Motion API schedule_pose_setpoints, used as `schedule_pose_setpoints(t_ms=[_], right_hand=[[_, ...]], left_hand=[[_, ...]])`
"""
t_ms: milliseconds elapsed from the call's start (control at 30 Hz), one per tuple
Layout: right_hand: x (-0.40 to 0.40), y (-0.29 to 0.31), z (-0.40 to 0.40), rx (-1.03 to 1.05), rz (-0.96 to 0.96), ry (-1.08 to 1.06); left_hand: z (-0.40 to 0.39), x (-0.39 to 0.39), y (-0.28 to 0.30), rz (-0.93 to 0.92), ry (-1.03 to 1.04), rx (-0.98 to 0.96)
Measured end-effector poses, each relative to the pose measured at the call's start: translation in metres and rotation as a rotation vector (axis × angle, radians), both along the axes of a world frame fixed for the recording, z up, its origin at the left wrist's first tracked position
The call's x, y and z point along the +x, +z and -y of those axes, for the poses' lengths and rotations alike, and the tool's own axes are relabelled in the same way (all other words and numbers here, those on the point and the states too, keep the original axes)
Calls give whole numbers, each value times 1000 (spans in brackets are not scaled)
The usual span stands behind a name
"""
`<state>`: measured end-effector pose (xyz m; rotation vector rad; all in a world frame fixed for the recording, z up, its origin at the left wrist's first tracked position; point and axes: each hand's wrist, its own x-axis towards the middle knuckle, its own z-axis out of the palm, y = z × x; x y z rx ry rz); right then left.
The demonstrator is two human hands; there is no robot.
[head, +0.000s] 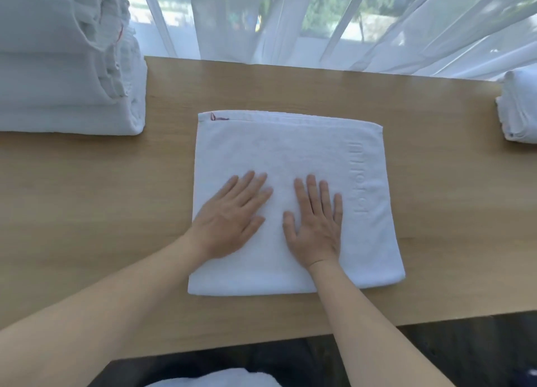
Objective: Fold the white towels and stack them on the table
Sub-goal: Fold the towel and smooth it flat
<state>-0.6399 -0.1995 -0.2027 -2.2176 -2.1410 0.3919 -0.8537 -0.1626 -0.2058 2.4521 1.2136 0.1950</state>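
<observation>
Both sets of fingers are laid flat and slightly spread on the folded white towel [293,165], nothing being pinched or curled round; the left hand [232,215] is angled inward toward its partner, and the right hand [315,222] points straight ahead, the thumbs lying near each other with a strip of bare cloth between them. Under the palms the towel is pressed against the wooden table [87,212], roughly in the middle of it, with a raised woven band just beyond the right little finger and a small red thread loop [216,116] well ahead of the left fingertips, at the far corner. Far off past the left hand a stack of folded towels [66,75] is set at the table's corner; well beyond the right hand another folded bundle [518,110] is partly cut off by the frame's edge. Sheer curtains [290,17] hang behind the table's far edge. The risks are judged to be small but real — if the palms are dragged outward unevenly, the upper layer could be skewed against the lower and the edges thrown out of line. If the next fold is taken from one corner only, the near edge may be pulled askew — and a lopsided piece would sit poorly on the tall stack, which could be toppled by a careless placement.
</observation>
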Motion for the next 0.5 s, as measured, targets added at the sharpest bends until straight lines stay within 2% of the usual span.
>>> schedule_pose_setpoints(t_ms=[100,200,333,500], right_hand=[[6,6,1,-78,-71,28],[32,13,16,-101,-185,164],[90,19,53,-159,-115,369],[127,19,71,-182,-86,564]], left_hand=[[77,-10,-4,64,-148,-3],[114,-44,-5,110,-82,-52],[117,-89,2,69,28,5],[93,-78,18,118,204,139]])
